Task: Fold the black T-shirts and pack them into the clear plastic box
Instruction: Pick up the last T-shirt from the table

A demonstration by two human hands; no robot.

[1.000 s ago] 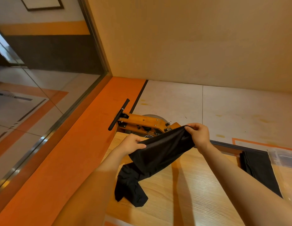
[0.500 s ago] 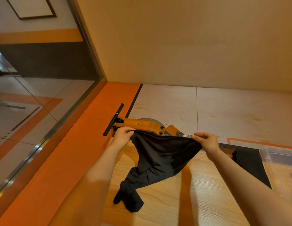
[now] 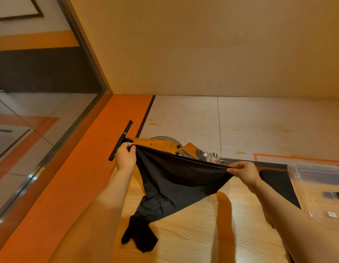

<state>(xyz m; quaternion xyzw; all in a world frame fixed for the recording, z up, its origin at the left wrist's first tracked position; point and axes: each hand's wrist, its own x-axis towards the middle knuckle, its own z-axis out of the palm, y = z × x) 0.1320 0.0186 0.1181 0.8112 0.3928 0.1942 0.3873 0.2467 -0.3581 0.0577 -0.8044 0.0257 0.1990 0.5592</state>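
1. A person stands at a light wooden table (image 3: pixel 193 240), seen from a head-worn camera looking down along both bare forearms.
2. The left hand (image 3: pixel 125 158) pinches one end of a black T-shirt (image 3: pixel 176 183) above the table's far left corner; the right hand (image 3: pixel 244 172) pinches the other end further right, so that edge is stretched taut between them.
3. The rest of the shirt hangs down in a bunched point — its lowest part lies crumpled on the table near the left edge.
4. A second black garment (image 3: pixel 278 185), flat and seemingly already folded, lies near the table's right side, just beside a clear plastic box (image 3: pixel 312 188) at the right edge.
5. Whether the box holds any shirts cannot be told from here.
6. Judged progress: early to midway — this shirt is only being spread out, so laying it flat, folding it and packing are all left.
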